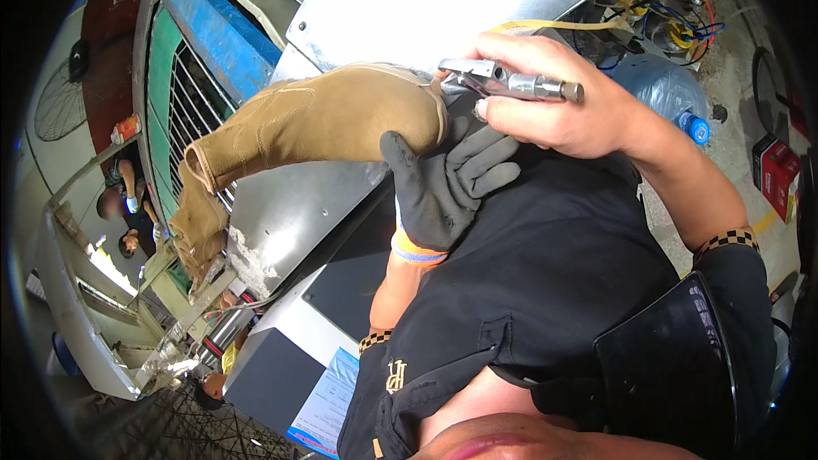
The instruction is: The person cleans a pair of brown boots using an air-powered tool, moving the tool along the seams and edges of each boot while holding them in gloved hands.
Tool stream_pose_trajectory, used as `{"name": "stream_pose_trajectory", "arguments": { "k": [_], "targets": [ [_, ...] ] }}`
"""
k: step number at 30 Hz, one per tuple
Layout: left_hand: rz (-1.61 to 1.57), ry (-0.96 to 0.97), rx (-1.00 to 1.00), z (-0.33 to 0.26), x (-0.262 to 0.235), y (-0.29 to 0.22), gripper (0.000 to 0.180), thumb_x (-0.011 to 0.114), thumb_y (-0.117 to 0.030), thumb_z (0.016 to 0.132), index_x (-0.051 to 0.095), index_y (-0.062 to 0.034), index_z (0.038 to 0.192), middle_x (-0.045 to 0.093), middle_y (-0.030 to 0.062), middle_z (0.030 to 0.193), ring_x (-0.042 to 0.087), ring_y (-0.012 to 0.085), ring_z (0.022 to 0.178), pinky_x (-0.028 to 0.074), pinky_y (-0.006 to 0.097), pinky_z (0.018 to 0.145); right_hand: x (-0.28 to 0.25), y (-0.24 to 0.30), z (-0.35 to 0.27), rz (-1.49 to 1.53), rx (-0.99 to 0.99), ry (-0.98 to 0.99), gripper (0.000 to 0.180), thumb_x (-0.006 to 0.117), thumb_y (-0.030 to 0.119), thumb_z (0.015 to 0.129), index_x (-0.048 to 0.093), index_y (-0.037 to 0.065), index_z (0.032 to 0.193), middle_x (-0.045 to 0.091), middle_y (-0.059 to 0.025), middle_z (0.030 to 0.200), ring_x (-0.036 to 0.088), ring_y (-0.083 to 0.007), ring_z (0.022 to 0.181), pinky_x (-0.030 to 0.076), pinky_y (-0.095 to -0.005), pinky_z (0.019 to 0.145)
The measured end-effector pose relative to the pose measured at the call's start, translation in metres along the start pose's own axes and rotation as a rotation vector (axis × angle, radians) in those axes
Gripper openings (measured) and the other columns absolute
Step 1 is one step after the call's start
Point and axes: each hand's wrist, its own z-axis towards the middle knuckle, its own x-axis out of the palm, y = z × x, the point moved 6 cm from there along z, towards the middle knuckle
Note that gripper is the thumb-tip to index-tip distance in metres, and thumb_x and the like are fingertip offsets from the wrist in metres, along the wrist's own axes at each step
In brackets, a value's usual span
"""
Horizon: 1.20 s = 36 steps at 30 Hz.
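Note:
A tan leather boot lies on its side across the metal machine top, its open shaft toward the left. My left hand, in a grey-black coated glove with an orange and blue cuff, is at its right end. The thumb presses on the leather, and the other fingers curl alongside, partly hidden. My bare right hand grips a silver metal tool that looks like a small spray gun, with a knurled end. Its front sits close to the boot's right end; I cannot tell whether they touch.
More tan boots hang at the left beside a green and blue frame. A yellowish hose runs behind my right hand. A clear water jug, tangled wires and a red box lie rightward. Other people work far left.

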Motion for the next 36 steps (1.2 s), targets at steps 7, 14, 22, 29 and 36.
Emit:
{"name": "stream_pose_trajectory", "arguments": {
  "k": [7,14,22,29,36],
  "targets": [
    [-0.178,0.187,-0.043,0.029,0.021,-0.003,0.108,0.029,-0.083,0.085,0.026,0.0055,0.147,0.048,0.0290,0.140,0.056,0.0353,0.125,0.048,0.044,0.104,-0.009,0.007,0.003,0.123,0.252,-0.050,0.034,0.060,0.012,0.089,0.058,0.001,0.121,0.050,0.0014,0.067,0.046,-0.0060,0.049,0.039,-0.0239,0.045],
    [-0.143,0.322,0.016,0.059,0.031,-0.016,0.112,0.027,-0.086,0.083,0.033,0.0087,0.143,0.059,0.0178,0.128,0.063,0.0210,0.110,0.051,0.030,0.095,-0.005,0.012,-0.009,-0.057,-0.085,-0.291,0.027,0.061,0.011,0.085,0.057,0.001,0.110,0.053,-0.0046,0.070,0.048,-0.0169,0.059,0.040,-0.0294,0.056],
    [0.177,0.187,0.238,0.072,0.029,-0.030,0.066,0.030,-0.062,0.101,0.054,-0.0027,0.116,0.059,0.0130,0.111,0.058,0.0237,0.105,0.044,0.041,0.100,0.029,-0.013,-0.020,-0.075,-0.197,-0.376,0.058,0.063,0.006,0.078,0.047,0.006,0.134,0.066,-0.0138,0.083,0.064,-0.0277,0.065,0.048,-0.0317,0.061],
    [-0.073,0.504,0.011,0.072,0.009,-0.031,0.090,0.028,-0.075,0.093,0.045,0.0032,0.135,0.053,0.0171,0.132,0.054,0.0240,0.119,0.044,0.037,0.102,0.041,-0.014,-0.026,-0.208,-0.211,-0.350,0.065,0.069,0.007,0.074,0.046,0.007,0.134,0.068,-0.0180,0.092,0.069,-0.0338,0.075,0.055,-0.0379,0.069],
    [1.396,0.288,0.505,-0.118,0.005,-0.182,0.066,0.063,-0.024,0.087,0.042,0.0057,0.142,0.052,0.0203,0.140,0.052,0.0291,0.128,0.041,0.041,0.107,-0.025,-0.031,-0.017,0.266,-0.108,-0.257,0.043,0.058,0.020,0.090,0.055,-0.008,0.123,0.065,-0.0114,0.089,0.064,-0.0166,0.082,0.052,-0.0308,0.077]
  ]
}}
